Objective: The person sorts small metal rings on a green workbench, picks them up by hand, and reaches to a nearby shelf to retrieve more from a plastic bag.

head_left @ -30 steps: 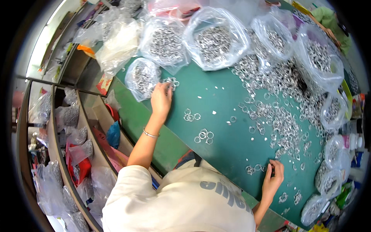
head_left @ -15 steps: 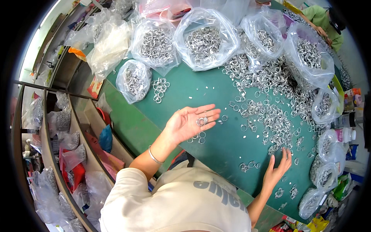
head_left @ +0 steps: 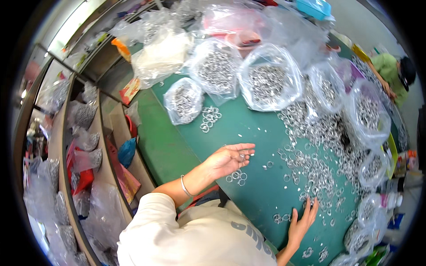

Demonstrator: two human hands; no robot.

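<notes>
A few small metal rings [head_left: 243,155] lie in the upturned palm of the left hand [head_left: 230,158], which floats just above the green desk [head_left: 186,146] near its front edge. That hand is spread flat, palm up, fingers loosely extended, so the rings rest on it like on a tray and are not pinched; held this way they can be looked over without rolling off. Just below the palm a small cluster of rings [head_left: 237,176] lies on the desk mat. The right hand [head_left: 301,219] is pressed palm down and open on the desk toward the front right corner, fingers fanned among scattered rings, holding nothing that shows; it seems to steady or sweep the loose pieces. From there a broad scatter of loose rings [head_left: 319,146] spreads over the right half of the desk. Along the far edge stand open clear bags of rings [head_left: 268,82], mouths up so the contents are in reach, and a smaller bag [head_left: 183,99] sits at the far left with a little heap of larger rings [head_left: 209,119] beside it. Shelves [head_left: 88,146] with more filled bags run along the left of the desk. Another person in a green top [head_left: 390,71] works at the far right corner.
</notes>
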